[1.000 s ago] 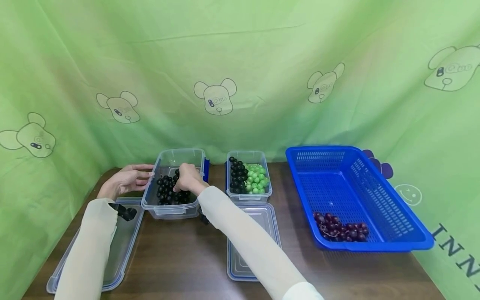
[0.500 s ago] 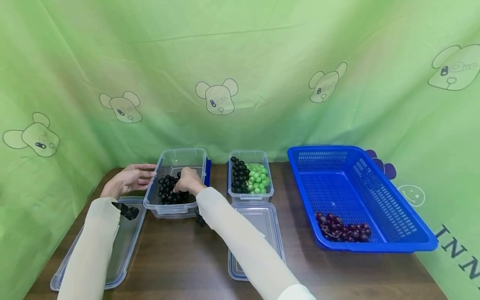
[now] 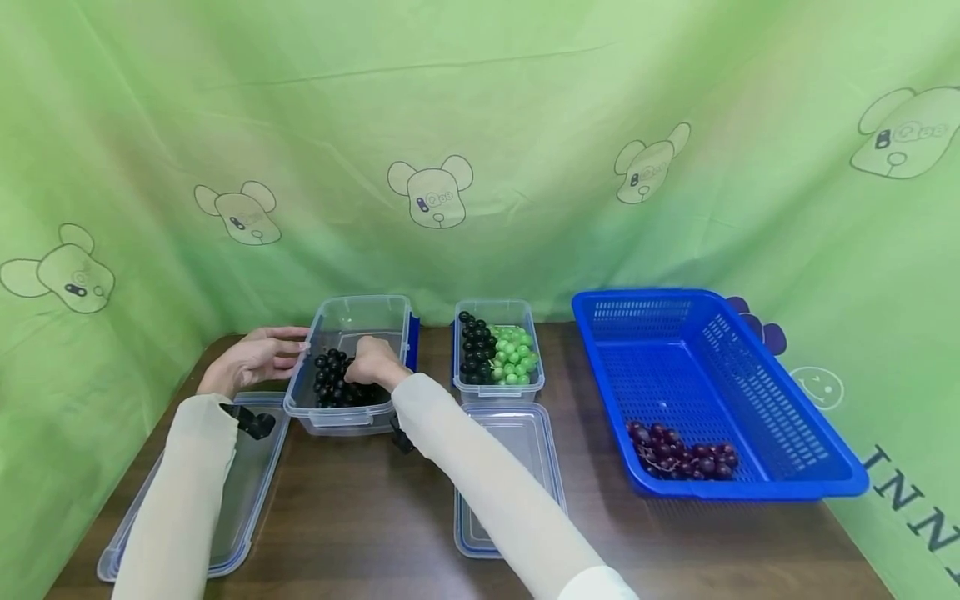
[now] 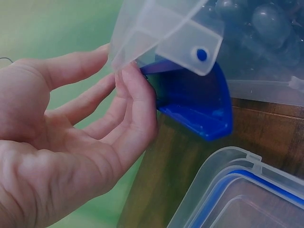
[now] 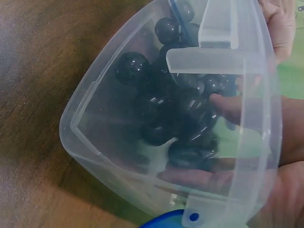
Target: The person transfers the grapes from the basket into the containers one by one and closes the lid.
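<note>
A clear plastic food container (image 3: 330,422) holds a bunch of black grapes (image 3: 330,379). My right hand (image 3: 375,364) reaches into it; in the right wrist view, seen through the wall, thumb and fingers lie on either side of the black grapes (image 5: 156,107) and grip them. Some grapes are hidden beneath this hand. Fingers of my left hand (image 3: 251,360) touch the container's left wall. In the left wrist view those loosely bent fingers (image 4: 140,102) rest by a hanging blue latch (image 4: 204,107), with the thumb apart from them.
A smaller container (image 3: 498,392) to the right holds black grapes (image 3: 476,346) and green grapes (image 3: 514,354). Two lids, one left (image 3: 251,492) and one centre (image 3: 517,425), lie on the table. A blue basket (image 3: 810,417) with dark red grapes (image 3: 682,454) stands at the right.
My right hand stays in the container; the grapes that showed above its fingertips are now lower or hidden. My left hand keeps its place at the wall.
</note>
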{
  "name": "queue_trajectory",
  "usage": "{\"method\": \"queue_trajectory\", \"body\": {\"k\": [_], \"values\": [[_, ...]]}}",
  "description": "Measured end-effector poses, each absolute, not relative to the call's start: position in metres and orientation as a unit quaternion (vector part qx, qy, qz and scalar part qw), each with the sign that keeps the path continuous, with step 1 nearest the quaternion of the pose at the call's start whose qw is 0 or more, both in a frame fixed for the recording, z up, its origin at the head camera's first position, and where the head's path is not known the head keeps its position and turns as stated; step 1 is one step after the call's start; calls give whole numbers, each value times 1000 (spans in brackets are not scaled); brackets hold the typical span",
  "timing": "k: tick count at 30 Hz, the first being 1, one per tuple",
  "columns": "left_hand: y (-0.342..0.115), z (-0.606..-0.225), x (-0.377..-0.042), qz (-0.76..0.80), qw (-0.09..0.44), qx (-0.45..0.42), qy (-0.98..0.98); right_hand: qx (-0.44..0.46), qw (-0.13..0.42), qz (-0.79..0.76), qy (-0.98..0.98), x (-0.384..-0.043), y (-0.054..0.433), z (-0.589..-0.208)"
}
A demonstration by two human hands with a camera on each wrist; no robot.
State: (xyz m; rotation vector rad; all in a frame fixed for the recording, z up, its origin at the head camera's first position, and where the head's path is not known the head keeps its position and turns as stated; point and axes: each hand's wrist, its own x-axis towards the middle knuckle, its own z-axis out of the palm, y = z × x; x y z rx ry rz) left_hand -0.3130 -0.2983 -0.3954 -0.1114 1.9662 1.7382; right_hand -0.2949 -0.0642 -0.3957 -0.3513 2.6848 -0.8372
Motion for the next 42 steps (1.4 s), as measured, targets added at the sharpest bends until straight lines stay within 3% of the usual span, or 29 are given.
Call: {"method": "queue_trajectory", "body": {"k": [6,19,29,42], "values": [[-297,-395,-313,642,252,-46,722,-172,149,-289,930,-296,-56,-382],[-301,-392,-312,635,254,-44,728,-288,97,-267,914,-281,4,-296],[-298,-392,-313,628,263,-30,732,-313,42,-275,908,-250,101,-250],[-301,-391,-314,619,266,-29,739,-293,23,-211,932,-202,226,-253]]}}
